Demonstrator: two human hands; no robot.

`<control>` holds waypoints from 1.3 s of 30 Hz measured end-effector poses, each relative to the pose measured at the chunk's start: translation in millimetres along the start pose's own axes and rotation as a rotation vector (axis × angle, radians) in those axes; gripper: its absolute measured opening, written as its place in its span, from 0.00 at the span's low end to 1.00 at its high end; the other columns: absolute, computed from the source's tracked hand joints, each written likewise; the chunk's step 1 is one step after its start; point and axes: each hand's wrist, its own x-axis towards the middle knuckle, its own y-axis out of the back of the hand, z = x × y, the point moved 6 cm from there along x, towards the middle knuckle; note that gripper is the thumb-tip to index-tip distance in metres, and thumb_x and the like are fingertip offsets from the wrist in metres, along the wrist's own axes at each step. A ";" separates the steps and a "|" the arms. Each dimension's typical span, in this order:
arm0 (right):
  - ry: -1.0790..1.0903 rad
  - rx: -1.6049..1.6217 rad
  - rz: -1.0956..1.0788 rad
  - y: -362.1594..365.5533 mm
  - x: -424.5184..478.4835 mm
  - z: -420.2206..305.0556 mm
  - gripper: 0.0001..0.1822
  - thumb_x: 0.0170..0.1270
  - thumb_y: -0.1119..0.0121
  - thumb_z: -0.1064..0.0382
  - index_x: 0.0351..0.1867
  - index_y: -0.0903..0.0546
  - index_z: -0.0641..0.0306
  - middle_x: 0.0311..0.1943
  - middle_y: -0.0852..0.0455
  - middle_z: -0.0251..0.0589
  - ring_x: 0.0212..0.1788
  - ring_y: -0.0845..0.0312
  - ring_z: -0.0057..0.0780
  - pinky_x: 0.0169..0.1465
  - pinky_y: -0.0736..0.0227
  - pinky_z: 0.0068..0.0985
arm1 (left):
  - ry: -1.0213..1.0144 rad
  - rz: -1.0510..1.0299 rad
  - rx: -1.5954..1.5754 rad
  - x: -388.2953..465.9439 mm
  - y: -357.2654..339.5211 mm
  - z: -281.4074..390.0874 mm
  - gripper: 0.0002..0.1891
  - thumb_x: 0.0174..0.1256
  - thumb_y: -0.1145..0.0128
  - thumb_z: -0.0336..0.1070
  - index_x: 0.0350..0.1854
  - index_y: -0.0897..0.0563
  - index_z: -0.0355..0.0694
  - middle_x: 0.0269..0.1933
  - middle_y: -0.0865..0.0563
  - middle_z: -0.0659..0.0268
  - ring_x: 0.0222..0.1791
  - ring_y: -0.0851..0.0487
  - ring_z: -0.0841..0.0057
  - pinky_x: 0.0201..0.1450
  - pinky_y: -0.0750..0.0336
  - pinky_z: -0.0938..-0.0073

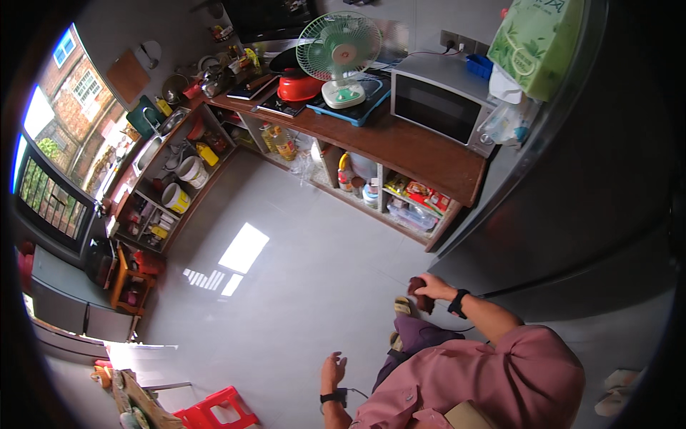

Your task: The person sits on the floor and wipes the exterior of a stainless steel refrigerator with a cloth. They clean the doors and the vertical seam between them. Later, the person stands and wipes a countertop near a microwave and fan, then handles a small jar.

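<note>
My right hand (432, 287) grips a bunched dark brown cloth (422, 295), held beside the dark refrigerator (541, 236). Part of the cloth hangs down below my fingers. Lower in the view, my left hand (333, 370) is held over the grey floor (300, 300) with nothing in it, its fingers loosely bent and slightly apart. Both wrists wear dark bands. My feet in light sandals (402, 306) show between the two hands.
A brown counter (418, 153) with open shelves carries a microwave (437, 96), a green fan (340, 53) and a red pot (299, 86). A sink (148, 154) sits under the window. The red plastic stool (217, 410) stands at lower left, near a wooden rack (128, 284).
</note>
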 end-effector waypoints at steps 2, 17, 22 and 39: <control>-0.130 0.120 0.061 16.2 6.9 -4.1 0.28 0.59 0.28 0.57 0.59 0.19 0.69 0.46 0.10 0.46 0.49 0.13 0.36 0.54 0.18 0.36 | 0.100 -0.044 -0.065 2.0 19.6 18.2 0.20 0.70 0.34 0.44 0.60 0.16 0.40 0.48 0.08 0.49 0.49 0.10 0.52 0.53 0.17 0.57; -0.257 0.533 0.075 -0.6 191.5 -116.1 0.19 0.63 0.33 0.66 0.55 0.21 0.68 0.44 0.12 0.44 0.45 0.12 0.34 0.44 0.12 0.37 | 0.164 0.111 -0.081 210.8 189.2 26.6 0.18 0.69 0.34 0.37 0.59 0.14 0.40 0.40 0.07 0.54 0.40 0.08 0.64 0.46 0.16 0.63; -0.145 0.223 0.204 19.9 223.7 -111.0 0.30 0.60 0.28 0.50 0.58 0.19 0.68 0.50 0.10 0.51 0.53 0.13 0.42 0.57 0.21 0.37 | 0.131 -0.034 -0.444 328.8 217.6 80.0 0.19 0.74 0.37 0.36 0.62 0.18 0.34 0.34 0.09 0.59 0.35 0.10 0.74 0.41 0.18 0.70; -0.344 0.592 1.187 21.6 133.2 -77.6 0.15 0.65 0.31 0.66 0.50 0.20 0.69 0.45 0.13 0.46 0.38 0.13 0.32 0.37 0.16 0.32 | -0.787 0.000 -0.166 734.9 222.1 441.3 0.35 0.74 0.34 0.42 0.76 0.32 0.30 0.72 0.26 0.40 0.73 0.28 0.45 0.76 0.35 0.54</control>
